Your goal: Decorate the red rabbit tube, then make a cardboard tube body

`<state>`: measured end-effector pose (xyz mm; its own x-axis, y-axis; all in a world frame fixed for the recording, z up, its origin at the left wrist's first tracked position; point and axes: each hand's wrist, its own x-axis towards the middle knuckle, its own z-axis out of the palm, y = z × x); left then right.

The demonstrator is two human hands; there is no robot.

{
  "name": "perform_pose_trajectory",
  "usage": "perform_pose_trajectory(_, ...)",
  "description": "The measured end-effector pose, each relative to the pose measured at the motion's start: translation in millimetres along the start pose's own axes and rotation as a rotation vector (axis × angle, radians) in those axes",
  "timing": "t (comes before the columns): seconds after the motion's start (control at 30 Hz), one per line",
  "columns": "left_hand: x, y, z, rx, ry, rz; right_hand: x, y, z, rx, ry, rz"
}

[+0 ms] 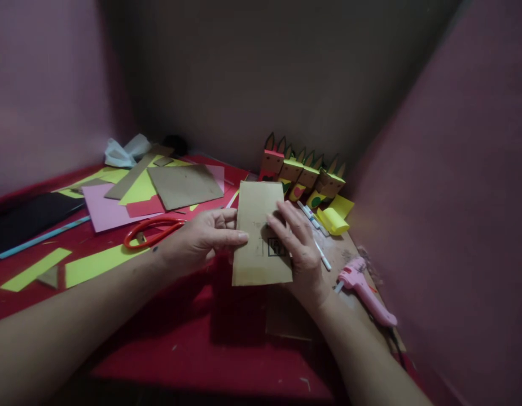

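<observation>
Cardboard [258, 232] is occupying mid-frame: my left fingers [233, 237] are pinching its left edge, my right fingers [283, 231], slightly parted, are gripping the other beside illegible black print [276, 247].

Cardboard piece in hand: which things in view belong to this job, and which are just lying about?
Belonging:
cardboard piece, left hand gripping, right hand touching
pink glue gun, probably

Seemingly just lying about:
crumpled white item
blue stick
</observation>
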<state>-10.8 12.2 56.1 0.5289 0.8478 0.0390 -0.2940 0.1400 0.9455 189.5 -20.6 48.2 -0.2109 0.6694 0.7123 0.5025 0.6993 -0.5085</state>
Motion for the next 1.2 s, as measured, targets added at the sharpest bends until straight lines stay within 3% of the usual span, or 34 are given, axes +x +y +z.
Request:
perform_pose_trajectory(0.07, -1.9, 2.4, -0.6, 0.019, 0.004, 0.025, 0.8, 1.1, 3.8, 0.219, 0.153, 0.239)
perform_pose_trajectory(0.13, -3.0, 3.5, -0.1, 0.036, 0.016, 0.045, 2.0, 1.8, 7.0, 0.491, 0.198, 0.507)
perform_pose_trajectory(0.3, -0.7, -1.5, -1.5, 0.115, 0.076, 0.054, 2.0, -1.7, 13.0, 0.928, -0.15, 0.904)
perform_pose_trajectory(0.37, 1.5, -4.0, -3.8, 0.112, 0.102, 0.034, 1.4, -2.4, 15.0, 1.058, -0.187, 1.006)
perform_pose_trajectory(0.6, -0.2, -3.8, 1.9, 0.083, 0.021, -0.215, 3.8, 4.9, 15.0, 1.085, 0.015, 1.047)
perform_pose_trajectory(0.73, -3.9, -4.0, 8.0, 0.085, 0.027, -0.235, 3.2, 4.6, 15.1, 1.071, 0.006, 1.033)
perform_pose_trajectory(0.97, -2.6, -8.8, 3.9, 0.127, 0.03, -0.271, 0.9, 4.5, 19.1, 1.063, -0.008, 1.067)
perform_pose_trajectory(1.2, -3.3, -14.0, 3.1, 0.284, 0.019, -0.278, -0.7, 0.8, 22.6, 1.031, 0.006, 1.058)
